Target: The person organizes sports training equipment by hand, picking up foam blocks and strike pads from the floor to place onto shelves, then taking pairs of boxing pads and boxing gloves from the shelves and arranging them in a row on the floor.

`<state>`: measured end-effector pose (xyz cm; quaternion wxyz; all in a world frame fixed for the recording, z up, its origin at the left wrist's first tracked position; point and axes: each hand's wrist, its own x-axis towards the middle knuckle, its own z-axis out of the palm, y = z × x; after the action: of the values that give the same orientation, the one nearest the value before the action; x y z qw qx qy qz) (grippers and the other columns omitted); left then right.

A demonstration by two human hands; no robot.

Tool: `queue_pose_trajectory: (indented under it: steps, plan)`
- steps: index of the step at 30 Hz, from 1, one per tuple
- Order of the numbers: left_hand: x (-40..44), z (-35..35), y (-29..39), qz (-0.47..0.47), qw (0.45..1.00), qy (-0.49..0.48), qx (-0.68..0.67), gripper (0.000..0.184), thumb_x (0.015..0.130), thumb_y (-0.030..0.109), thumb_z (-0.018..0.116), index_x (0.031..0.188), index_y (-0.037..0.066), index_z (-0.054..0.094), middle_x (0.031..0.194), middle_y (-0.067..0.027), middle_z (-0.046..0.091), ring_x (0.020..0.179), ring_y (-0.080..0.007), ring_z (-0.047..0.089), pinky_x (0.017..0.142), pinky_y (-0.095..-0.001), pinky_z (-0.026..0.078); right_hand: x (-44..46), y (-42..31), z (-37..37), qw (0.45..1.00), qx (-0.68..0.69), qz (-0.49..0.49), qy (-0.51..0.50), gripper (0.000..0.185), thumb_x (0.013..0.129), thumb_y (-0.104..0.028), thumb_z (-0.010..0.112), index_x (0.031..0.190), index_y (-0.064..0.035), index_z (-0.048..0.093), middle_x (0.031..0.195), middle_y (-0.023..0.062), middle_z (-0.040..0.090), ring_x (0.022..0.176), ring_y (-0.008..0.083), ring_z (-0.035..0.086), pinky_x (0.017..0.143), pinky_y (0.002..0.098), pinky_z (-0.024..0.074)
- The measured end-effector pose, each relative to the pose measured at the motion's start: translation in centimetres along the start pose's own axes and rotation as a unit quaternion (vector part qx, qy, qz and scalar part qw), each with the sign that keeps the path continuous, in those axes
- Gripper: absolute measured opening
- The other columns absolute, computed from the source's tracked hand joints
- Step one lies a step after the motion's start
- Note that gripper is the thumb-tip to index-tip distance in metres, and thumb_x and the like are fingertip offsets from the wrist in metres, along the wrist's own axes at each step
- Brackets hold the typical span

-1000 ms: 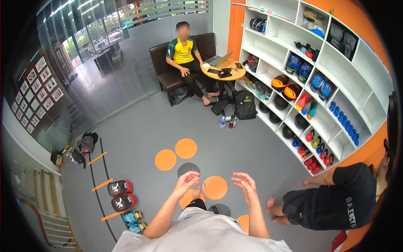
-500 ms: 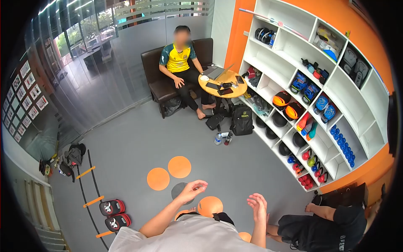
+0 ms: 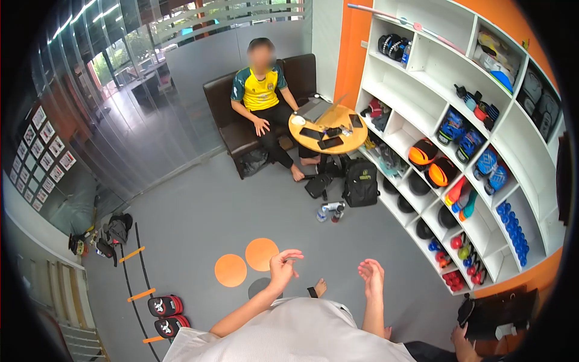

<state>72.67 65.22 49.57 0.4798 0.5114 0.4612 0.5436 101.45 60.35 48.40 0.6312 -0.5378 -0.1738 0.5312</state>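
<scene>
My left hand (image 3: 284, 267) is raised in front of my grey shirt, its fingers apart and nothing in it. To its left on the floor lie an orange disc (image 3: 230, 270) and a second orange disc (image 3: 260, 253); a dark disc (image 3: 263, 288) is partly hidden behind my left forearm. My right hand (image 3: 371, 276) is held up over the grey floor, fingers slightly curved and apart, empty. Between the hands, lower down, one bare foot (image 3: 321, 288) shows below a black cuff.
A seated person (image 3: 259, 90) is beside a round table (image 3: 344, 136); a backpack (image 3: 362, 183) and bottles stand near it. White shelves (image 3: 422, 78) line the right. At left lie an agility ladder (image 3: 141, 294) and pads (image 3: 165, 306). Another person's hand (image 3: 461, 335) is at lower right.
My view has shifted, and the orange disc formerly between my hands is now out of sight. My foot has come into view there. The person at right has moved lower in the frame.
</scene>
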Motion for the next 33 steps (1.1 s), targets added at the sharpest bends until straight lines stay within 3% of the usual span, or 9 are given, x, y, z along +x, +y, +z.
queue_pose_trajectory:
  steps: [2,5,9,12,14,15,19,26,33]
  plan:
    - [2.2,2.5,2.0,-0.113,0.986,0.078,-0.093,0.034,0.077,-0.012,0.037,0.092,-0.004,0.066,0.085,-0.0115,0.068,0.059,-0.0105,0.058,0.042,-0.0238,0.049,4.5,-3.5,2.3,0.998,-0.041,-0.017,-0.042,0.018,0.094,-0.018,0.051,0.100,-0.0037,0.060,0.090,0.0092,0.065,0.081,0.0180,0.064,0.074,0.0292,0.0490]
    - [5.7,5.1,0.1,-0.111,0.989,0.083,-0.053,0.031,0.077,-0.012,0.038,0.089,-0.004,0.065,0.082,-0.0132,0.067,0.050,-0.0128,0.056,0.032,-0.0246,0.043,9.4,-8.1,6.1,0.991,-0.042,-0.041,-0.119,0.016,0.094,-0.015,0.051,0.100,-0.0035,0.060,0.090,0.0087,0.065,0.082,0.0171,0.064,0.075,0.0283,0.0489]
    - [10.6,10.3,-0.4,-0.158,0.983,0.059,-0.066,0.028,0.078,-0.011,0.038,0.086,-0.004,0.064,0.079,-0.0125,0.065,0.048,-0.0131,0.056,0.030,-0.0245,0.041,14.7,-11.3,7.8,0.985,-0.045,-0.039,-0.163,0.016,0.094,-0.014,0.050,0.100,-0.0031,0.060,0.091,0.0088,0.065,0.083,0.0167,0.064,0.075,0.0279,0.0490]
    - [13.6,14.6,-0.3,-0.239,0.967,-0.047,-0.080,0.028,0.078,-0.010,0.039,0.088,-0.003,0.064,0.080,-0.0123,0.065,0.046,-0.0132,0.056,0.035,-0.0259,0.044,17.5,-12.5,6.9,0.987,-0.060,-0.015,-0.149,0.016,0.094,-0.013,0.050,0.101,-0.0028,0.061,0.091,0.0087,0.065,0.084,0.0163,0.064,0.076,0.0278,0.0494]
    - [17.2,17.3,-1.2,-0.229,0.950,-0.182,-0.109,0.025,0.079,-0.010,0.041,0.090,-0.002,0.063,0.081,-0.0104,0.065,0.052,-0.0140,0.059,0.045,-0.0256,0.047,20.1,-13.4,6.4,0.988,-0.062,-0.004,-0.143,0.017,0.094,-0.013,0.050,0.102,-0.0026,0.061,0.091,0.0086,0.065,0.085,0.0163,0.064,0.078,0.0280,0.0498]
    - [19.2,18.4,-1.9,-0.252,0.933,-0.224,-0.128,0.023,0.081,-0.008,0.045,0.095,-0.002,0.062,0.085,-0.0090,0.065,0.056,-0.0151,0.061,0.058,-0.0266,0.051,21.5,-14.1,6.1,0.989,-0.063,-0.002,-0.132,0.018,0.094,-0.014,0.050,0.102,-0.0026,0.061,0.092,0.0086,0.065,0.085,0.0164,0.064,0.079,0.0283,0.0500]
    - [27.2,23.2,-4.2,-0.276,0.910,-0.292,-0.106,0.022,0.087,-0.006,0.047,0.101,0.000,0.062,0.093,-0.0068,0.064,0.076,-0.0143,0.064,0.073,-0.0263,0.051,27.7,-16.0,3.7,0.998,-0.058,0.006,-0.035,0.018,0.094,-0.016,0.051,0.102,-0.0028,0.061,0.092,0.0084,0.065,0.085,0.0164,0.063,0.079,0.0288,0.0499]
    - [44.2,33.8,-6.3,-0.213,0.882,-0.418,-0.041,0.018,0.084,-0.003,0.055,0.098,0.004,0.064,0.093,-0.0034,0.064,0.086,-0.0133,0.062,0.078,-0.0266,0.048,37.6,-23.9,0.5,0.990,-0.032,-0.072,0.116,0.017,0.094,-0.015,0.050,0.099,-0.0041,0.061,0.089,0.0070,0.065,0.084,0.0153,0.062,0.078,0.0275,0.0484]
    - [59.5,41.4,-7.3,-0.189,0.849,-0.492,-0.028,0.014,0.084,-0.002,0.057,0.093,0.004,0.065,0.090,-0.0012,0.065,0.082,-0.0103,0.062,0.070,-0.0247,0.047,43.1,-25.7,-1.5,0.968,0.024,-0.076,0.238,0.018,0.093,-0.022,0.052,0.097,-0.0063,0.060,0.088,0.0064,0.065,0.084,0.0170,0.063,0.080,0.0314,0.0489]
